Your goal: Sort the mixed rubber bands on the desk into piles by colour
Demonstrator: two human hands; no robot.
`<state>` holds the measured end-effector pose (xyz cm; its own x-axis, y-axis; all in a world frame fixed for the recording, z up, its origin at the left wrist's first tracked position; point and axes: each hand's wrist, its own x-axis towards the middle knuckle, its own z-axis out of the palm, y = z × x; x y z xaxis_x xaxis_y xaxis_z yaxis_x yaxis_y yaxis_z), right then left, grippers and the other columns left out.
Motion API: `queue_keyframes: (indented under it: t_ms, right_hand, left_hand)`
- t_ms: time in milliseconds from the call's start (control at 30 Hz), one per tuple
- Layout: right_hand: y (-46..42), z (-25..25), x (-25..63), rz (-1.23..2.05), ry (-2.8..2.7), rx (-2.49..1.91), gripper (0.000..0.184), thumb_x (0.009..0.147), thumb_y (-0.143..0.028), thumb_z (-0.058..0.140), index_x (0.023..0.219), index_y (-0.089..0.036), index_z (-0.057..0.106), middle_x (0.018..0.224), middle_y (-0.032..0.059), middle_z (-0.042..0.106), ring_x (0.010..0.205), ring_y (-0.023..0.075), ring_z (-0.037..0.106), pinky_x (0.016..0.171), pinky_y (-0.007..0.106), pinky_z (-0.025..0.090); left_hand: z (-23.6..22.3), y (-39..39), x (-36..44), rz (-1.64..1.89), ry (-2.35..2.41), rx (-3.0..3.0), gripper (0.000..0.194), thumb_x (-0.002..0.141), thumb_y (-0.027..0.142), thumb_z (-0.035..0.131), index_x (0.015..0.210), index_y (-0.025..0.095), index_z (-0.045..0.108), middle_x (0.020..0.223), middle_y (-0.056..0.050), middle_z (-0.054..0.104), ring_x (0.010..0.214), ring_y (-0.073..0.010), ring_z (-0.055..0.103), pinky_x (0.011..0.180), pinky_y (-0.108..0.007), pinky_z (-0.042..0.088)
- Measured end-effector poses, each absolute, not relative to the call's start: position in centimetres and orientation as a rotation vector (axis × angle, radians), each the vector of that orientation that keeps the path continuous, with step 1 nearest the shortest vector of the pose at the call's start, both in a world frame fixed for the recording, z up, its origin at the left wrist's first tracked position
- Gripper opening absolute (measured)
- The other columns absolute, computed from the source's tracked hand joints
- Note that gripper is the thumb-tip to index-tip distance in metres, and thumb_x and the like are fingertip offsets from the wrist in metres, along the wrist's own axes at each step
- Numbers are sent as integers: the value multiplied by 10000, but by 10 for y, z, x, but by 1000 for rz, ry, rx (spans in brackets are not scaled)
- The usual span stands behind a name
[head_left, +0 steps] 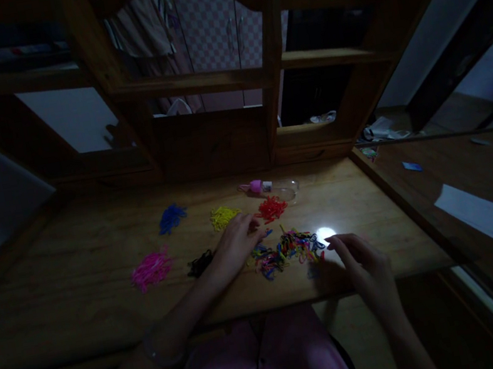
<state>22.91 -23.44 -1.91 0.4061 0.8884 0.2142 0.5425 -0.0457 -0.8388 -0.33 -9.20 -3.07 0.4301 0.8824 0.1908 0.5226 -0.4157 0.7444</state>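
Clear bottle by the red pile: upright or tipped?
Tipped: the clear bottle lies on its side on the tabletop behind the red pile, pink cap toward the picture's left.

I can read no text, brand or number anywhere around me. The bottle on my counter wears a small pale label (any marks on it are too tiny and dim for me to make out), and the blue card off to my right is just as illegible.
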Motion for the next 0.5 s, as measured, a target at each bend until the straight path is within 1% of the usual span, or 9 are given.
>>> queue_keyframes:
  t_ms: [67,167,367,500]
  right_hand:
    - [-234,-21,228,485,-1274,-1716,235,911,-411,562,913,-209,681,847,36,701,834,204,654,755,291,471]
    - [-234,-21,225,513,-1288,-1707,243,912,-415,558,915,-203,677,840,41,698,810,204,654,745,293,479]
    - [-237,-19,224,504,-1307,-1725,237,916,-405,553,884,-203,673,811,31,694,785,191,650,726,277,474]
    - [-236,-22,227,507,-1312,-1733,241,916,-405,548,897,-202,677,807,31,697,771,191,648,689,270,472]
  left_hand:
    - [-34,-92,-1,721,1170,2153,68,769,259,665,786,199,638,851,-51,615,852,-238,556,791,-357,413]
    - [-37,-92,3,683,1135,2189,36,791,219,635,764,207,613,834,-44,610,856,-235,540,804,-359,396]
    - [-34,-95,5,627,1060,2289,87,868,246,531,801,203,568,872,-43,578,872,-212,508,818,-338,390]
    - [-22,-92,2,604,1027,2273,101,872,232,514,794,198,568,860,-45,579,874,-215,511,822,-342,390]
